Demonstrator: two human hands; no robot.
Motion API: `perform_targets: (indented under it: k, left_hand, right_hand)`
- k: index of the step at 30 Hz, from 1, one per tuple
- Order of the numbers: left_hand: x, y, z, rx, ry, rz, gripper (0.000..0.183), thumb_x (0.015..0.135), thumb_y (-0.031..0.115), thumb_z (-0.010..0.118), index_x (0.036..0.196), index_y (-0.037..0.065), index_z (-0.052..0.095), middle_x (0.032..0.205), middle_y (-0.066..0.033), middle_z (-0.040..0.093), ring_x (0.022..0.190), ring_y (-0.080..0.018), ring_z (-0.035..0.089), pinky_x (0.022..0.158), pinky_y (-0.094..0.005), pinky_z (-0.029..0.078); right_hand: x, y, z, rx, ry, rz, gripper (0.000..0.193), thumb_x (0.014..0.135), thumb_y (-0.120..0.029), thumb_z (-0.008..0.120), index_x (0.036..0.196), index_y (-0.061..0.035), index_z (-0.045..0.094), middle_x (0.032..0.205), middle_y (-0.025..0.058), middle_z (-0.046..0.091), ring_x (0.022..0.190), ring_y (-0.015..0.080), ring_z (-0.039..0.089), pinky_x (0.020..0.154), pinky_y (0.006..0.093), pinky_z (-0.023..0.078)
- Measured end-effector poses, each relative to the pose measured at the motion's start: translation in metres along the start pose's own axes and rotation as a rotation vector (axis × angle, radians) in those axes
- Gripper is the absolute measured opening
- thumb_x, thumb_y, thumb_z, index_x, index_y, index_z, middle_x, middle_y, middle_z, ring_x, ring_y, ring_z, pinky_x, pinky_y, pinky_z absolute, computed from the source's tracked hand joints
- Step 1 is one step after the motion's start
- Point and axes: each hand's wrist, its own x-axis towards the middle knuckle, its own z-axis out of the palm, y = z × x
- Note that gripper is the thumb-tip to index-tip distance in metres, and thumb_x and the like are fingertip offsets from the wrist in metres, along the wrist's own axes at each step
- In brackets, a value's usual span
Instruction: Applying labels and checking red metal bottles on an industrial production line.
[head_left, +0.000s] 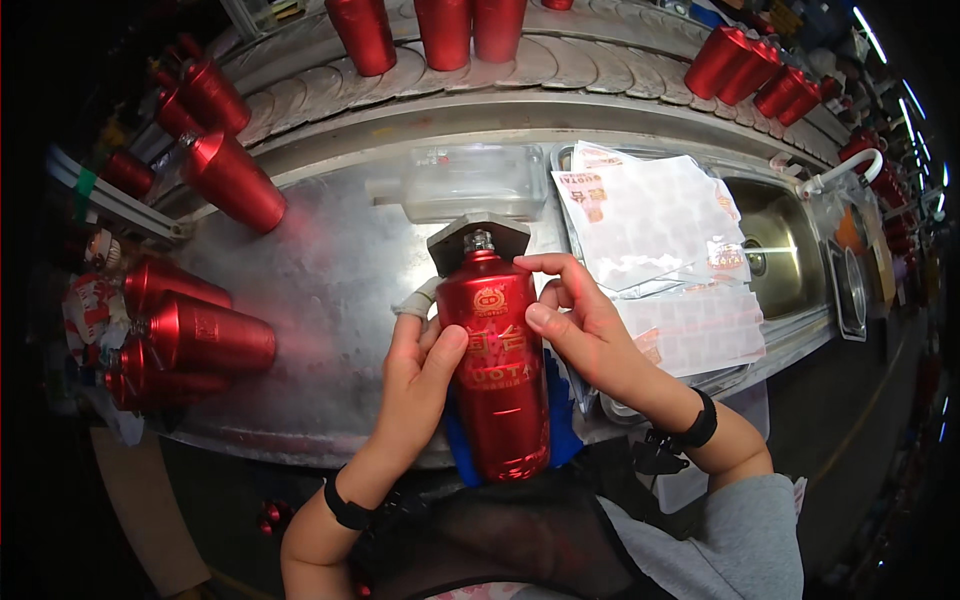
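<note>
Red and glossy, a bottle (495, 400) lies in front of the person's body, clear neck pointing away, base toward the waist. Its neck end sits at a dark block (512, 243), probably to keep the round body from rolling, while a blue cloth (565, 425) below likely cushions it. The left hand (415, 375) has its grip closed around the bottle's left side, thumb on top, seemingly to steady the printed face upward. At the right shoulder, the right hand (585, 325) sets forefinger and thumb apart against the edge; whether its grip pinches anything, I cannot tell.

Glossy sheets (650, 215) crowd the metal counter (330, 370) just beside the right hand, with a sink (775, 225) beyond. A clear plastic box (475, 180) stands behind the block, limiting room there. More red bottles (215, 332) lie to the left, and a conveyor (590, 65) runs along the back.
</note>
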Motion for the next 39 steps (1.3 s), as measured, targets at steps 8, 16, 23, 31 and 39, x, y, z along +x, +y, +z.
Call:
perform_targets:
  k: [8, 16, 23, 31, 39]
  left_hand:
    - [-0.006, 0.002, -0.005, -0.016, -0.131, -0.050, 0.065, 0.100, 0.020, 0.060, 0.152, 0.001, 0.025, 0.144, -0.0184, 0.049, 0.130, -0.0207, 0.051, 0.107, -0.0343, 0.042]
    - [-0.008, 0.003, -0.004, -0.047, -0.116, -0.068, 0.068, 0.099, 0.020, 0.062, 0.153, 0.001, 0.024, 0.144, -0.0189, 0.048, 0.129, -0.0211, 0.052, 0.107, -0.0343, 0.042]
    - [-0.008, 0.000, -0.001, -0.033, -0.119, -0.070, 0.070, 0.098, 0.020, 0.063, 0.153, 0.001, 0.024, 0.141, -0.0179, 0.050, 0.128, -0.0202, 0.053, 0.106, -0.0342, 0.043]
    - [-0.006, 0.003, 0.000, -0.058, -0.116, -0.067, 0.069, 0.098, 0.020, 0.063, 0.152, 0.001, 0.025, 0.140, -0.0183, 0.051, 0.126, -0.0201, 0.054, 0.105, -0.0342, 0.044]
    - [-0.006, 0.002, 0.006, -0.004, -0.061, -0.055, 0.063, 0.099, 0.021, 0.062, 0.149, 0.001, 0.030, 0.134, -0.0177, 0.057, 0.118, -0.0174, 0.059, 0.098, -0.0308, 0.049]
  right_hand:
    - [-0.001, 0.003, 0.000, 0.062, -0.044, -0.050, 0.047, 0.099, -0.019, 0.061, 0.142, -0.0095, 0.044, 0.083, -0.0034, 0.042, 0.072, 0.0013, 0.044, 0.063, 0.0168, 0.039]
    - [-0.007, -0.005, 0.005, -0.029, -0.025, -0.018, 0.059, 0.094, -0.025, 0.069, 0.143, -0.0078, 0.041, 0.077, -0.0032, 0.043, 0.069, 0.0039, 0.042, 0.063, 0.0205, 0.039]
    - [-0.003, 0.003, 0.008, -0.083, 0.019, -0.125, 0.061, 0.091, -0.025, 0.072, 0.141, -0.0073, 0.042, 0.074, -0.0036, 0.041, 0.066, 0.0052, 0.042, 0.061, 0.0226, 0.038]
    - [-0.004, -0.005, 0.004, 0.104, 0.000, 0.000, 0.055, 0.094, -0.021, 0.068, 0.140, -0.0068, 0.043, 0.074, -0.0044, 0.039, 0.068, 0.0040, 0.039, 0.063, 0.0214, 0.036]
    - [-0.006, -0.001, 0.011, -0.061, 0.052, -0.052, 0.057, 0.091, -0.022, 0.072, 0.138, -0.0073, 0.044, 0.073, -0.0049, 0.039, 0.066, 0.0042, 0.038, 0.062, 0.0221, 0.035]
